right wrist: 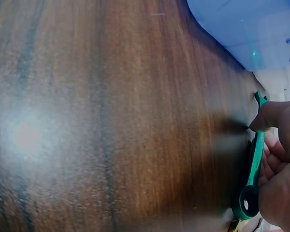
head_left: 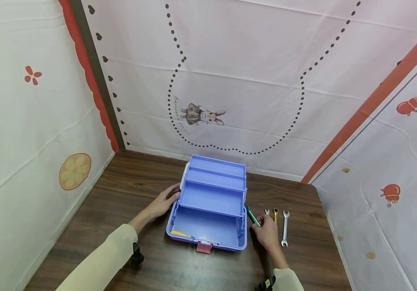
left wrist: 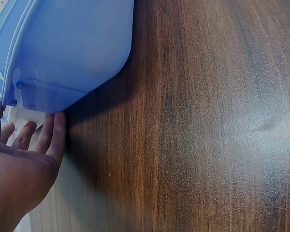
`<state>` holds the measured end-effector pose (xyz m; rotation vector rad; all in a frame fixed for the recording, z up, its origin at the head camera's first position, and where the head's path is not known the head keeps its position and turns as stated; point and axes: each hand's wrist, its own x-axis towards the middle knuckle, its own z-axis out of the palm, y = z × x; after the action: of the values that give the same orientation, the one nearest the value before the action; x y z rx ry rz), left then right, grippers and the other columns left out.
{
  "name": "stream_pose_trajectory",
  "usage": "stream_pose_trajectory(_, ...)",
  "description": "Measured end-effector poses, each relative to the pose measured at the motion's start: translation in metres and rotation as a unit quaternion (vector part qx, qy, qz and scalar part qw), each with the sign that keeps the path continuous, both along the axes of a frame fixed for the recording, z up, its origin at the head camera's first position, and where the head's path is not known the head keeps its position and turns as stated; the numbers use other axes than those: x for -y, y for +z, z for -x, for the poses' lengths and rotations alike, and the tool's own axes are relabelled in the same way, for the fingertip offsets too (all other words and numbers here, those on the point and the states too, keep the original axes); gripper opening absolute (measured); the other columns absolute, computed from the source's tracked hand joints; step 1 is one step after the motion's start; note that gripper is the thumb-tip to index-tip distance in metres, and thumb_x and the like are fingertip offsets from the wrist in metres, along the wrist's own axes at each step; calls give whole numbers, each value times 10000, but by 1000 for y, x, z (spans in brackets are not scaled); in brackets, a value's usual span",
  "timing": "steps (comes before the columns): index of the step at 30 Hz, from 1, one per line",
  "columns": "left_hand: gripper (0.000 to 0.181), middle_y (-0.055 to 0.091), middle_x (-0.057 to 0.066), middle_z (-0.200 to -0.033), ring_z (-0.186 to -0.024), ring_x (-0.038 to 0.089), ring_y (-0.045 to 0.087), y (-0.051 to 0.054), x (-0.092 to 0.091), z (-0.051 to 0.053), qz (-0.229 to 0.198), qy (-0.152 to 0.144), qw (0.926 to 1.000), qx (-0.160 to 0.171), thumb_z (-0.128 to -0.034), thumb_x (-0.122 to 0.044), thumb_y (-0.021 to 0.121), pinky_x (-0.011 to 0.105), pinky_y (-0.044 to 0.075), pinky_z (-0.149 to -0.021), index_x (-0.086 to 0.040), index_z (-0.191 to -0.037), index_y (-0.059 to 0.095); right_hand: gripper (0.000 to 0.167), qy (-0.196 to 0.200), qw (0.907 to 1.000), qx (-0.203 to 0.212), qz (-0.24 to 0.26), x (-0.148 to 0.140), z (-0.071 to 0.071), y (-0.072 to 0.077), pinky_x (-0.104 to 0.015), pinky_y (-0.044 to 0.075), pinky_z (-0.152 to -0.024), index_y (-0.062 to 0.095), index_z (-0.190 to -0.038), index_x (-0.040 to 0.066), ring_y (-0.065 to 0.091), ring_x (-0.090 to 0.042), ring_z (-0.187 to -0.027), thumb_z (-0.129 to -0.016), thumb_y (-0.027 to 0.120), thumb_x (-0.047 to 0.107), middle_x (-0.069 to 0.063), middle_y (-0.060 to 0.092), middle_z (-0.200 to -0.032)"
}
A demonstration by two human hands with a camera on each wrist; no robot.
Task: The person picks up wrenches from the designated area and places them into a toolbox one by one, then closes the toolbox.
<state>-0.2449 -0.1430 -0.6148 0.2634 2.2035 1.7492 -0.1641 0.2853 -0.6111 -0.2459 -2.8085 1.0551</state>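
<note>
A blue plastic toolbox [head_left: 208, 226] stands with its lid back and its tiered trays [head_left: 212, 194] raised. Inside its bottom lies a yellow-handled tool [head_left: 180, 233] with a thin dark shaft. My left hand [head_left: 163, 201] rests at the toolbox's left rear side. In the left wrist view its fingers [left wrist: 47, 133] reach fairly straight to the rear corner, with the thumb by the edge. Off the toolbox's right side, my right hand [head_left: 267, 233] pinches a green wrench [head_left: 252, 216] between thumb and fingers. The right wrist view shows the wrench's ring end [right wrist: 245, 203] near the palm.
On the dark wood table [head_left: 139, 178], a yellow wrench [head_left: 275, 214] and a silver wrench [head_left: 285, 228] lie right of my right hand. A smaller silver wrench [head_left: 267, 211] is partly hidden by that hand. Printed cloth walls [head_left: 248, 101] close in the back and sides.
</note>
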Motion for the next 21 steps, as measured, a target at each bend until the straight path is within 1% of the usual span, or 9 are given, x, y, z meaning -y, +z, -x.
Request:
stream_pose_trajectory(3, 589, 389, 222, -1655, -1478, 404, 433, 1, 0, -1, -56, 9, 10000, 30, -1149, -315, 500, 505, 521, -1085, -108, -1669, 317, 171, -44, 10000, 13, 61, -1, 0, -1, -364, 482, -693, 668, -901, -12, 575, -201, -742, -769, 776, -12, -85, 642, -819)
stream_pose_trajectory(7, 576, 383, 215, -1660, -1485, 393, 426, 0, -1, -1, -86, 12, 9999, 59, -1153, -295, 491, 500, 509, -1098, -110, -1669, 315, 178, -100, 9998, -145, 112, 0, -1, -3, -355, 484, -689, 672, -904, -5, 576, -190, -738, -757, 772, -18, -84, 651, -819)
stream_pose_trajectory(12, 563, 395, 214, -1654, -1508, 379, 400, 0, -1, -1, -67, -44, 10000, -37, -1157, -262, 479, 518, 440, -1163, -83, -1664, 312, 164, -178, 9992, -360, 91, 1, -4, -7, -359, 477, -691, 676, -899, 19, 574, -193, -738, -754, 747, -9, -76, 654, -812)
stream_pose_trajectory(15, 564, 404, 217, -1648, -1517, 375, 388, 0, -2, -1, -35, -64, 9999, -116, -1156, -260, 480, 529, 400, -1192, -72, -1661, 314, 157, -154, 9990, -417, 65, -1, -5, -9, -361, 475, -691, 683, -902, 24, 573, -194, -739, -761, 743, -8, -68, 654, -806)
stream_pose_trajectory(21, 575, 406, 215, -1648, -1515, 376, 392, 0, 0, -2, 1, -52, 9999, -117, -1154, -292, 486, 537, 404, -1188, -83, -1663, 319, 159, -48, 9985, -531, 85, -8, -6, -10, -335, 485, -682, 700, -891, 34, 583, -173, -733, -759, 767, -24, -31, 656, -781)
